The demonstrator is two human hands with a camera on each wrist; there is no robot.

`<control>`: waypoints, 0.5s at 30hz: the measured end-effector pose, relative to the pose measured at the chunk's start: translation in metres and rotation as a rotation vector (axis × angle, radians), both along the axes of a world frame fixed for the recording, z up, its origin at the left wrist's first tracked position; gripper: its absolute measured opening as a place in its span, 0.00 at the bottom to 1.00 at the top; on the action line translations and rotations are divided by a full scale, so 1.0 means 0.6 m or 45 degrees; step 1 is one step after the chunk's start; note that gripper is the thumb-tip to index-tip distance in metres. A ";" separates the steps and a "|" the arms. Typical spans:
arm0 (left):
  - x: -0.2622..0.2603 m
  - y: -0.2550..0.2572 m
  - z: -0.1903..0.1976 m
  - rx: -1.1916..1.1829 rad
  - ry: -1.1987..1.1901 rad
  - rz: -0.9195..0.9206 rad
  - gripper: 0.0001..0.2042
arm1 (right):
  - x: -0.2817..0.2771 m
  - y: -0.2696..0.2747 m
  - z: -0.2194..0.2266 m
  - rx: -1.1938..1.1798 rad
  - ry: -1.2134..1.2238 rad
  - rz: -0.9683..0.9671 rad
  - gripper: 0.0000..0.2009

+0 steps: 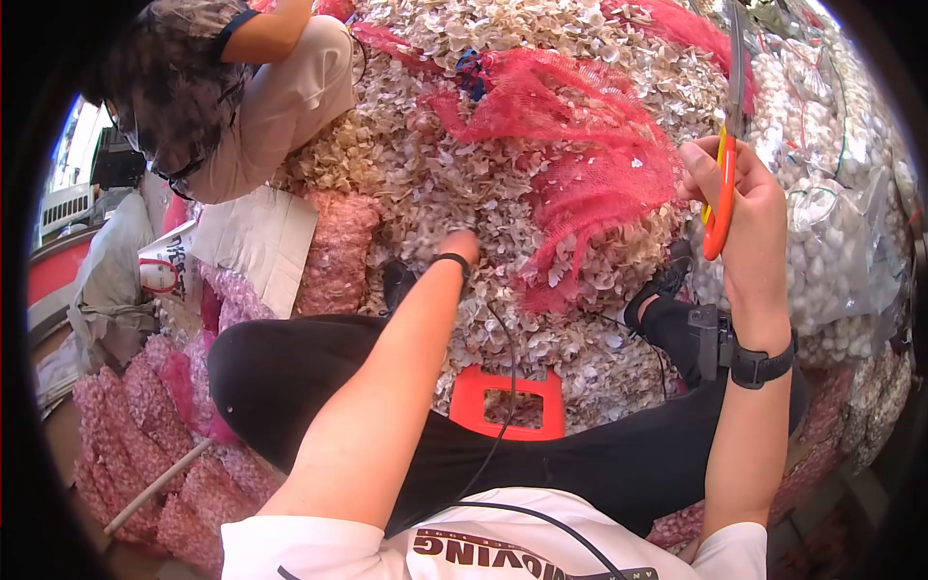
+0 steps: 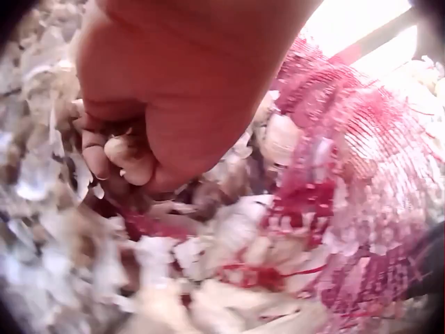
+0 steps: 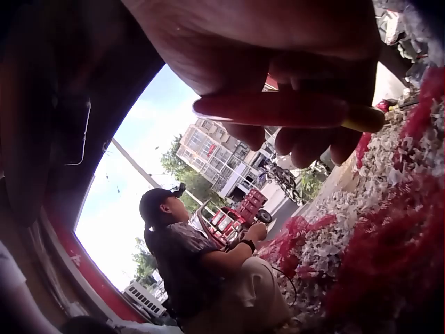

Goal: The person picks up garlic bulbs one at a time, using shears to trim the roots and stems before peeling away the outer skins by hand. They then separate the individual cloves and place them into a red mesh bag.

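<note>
My left hand [image 1: 459, 247] reaches down into a heap of dry garlic skins [image 1: 416, 184]. In the left wrist view its fingers curl around a small pale piece of garlic [image 2: 131, 158], partly hidden by the hand. Raised at the right, my right hand [image 1: 749, 203] grips a long-bladed cutting tool [image 1: 720, 198] by its orange-and-yellow handle, with the grey blade pointing away from me. Red mesh netting [image 1: 599, 145] lies over the skins between the two hands.
Clear bags of white garlic bulbs [image 1: 822, 193] stand at the right. Another person [image 1: 280, 116] crouches at the far left, near a cardboard sheet [image 1: 256, 237]. Pink mesh sacks [image 1: 145, 435] fill the lower left. A red plastic stool [image 1: 507, 432] shows between my legs.
</note>
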State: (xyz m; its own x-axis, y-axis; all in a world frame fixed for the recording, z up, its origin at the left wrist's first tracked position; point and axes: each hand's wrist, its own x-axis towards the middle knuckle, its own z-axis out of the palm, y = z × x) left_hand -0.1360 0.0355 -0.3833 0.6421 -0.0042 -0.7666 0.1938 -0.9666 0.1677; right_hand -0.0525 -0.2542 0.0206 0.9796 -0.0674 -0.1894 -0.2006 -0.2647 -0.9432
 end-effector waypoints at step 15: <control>0.026 -0.176 0.094 -0.119 0.049 -0.499 0.14 | -0.007 -0.009 -0.005 -0.056 0.049 -0.031 0.15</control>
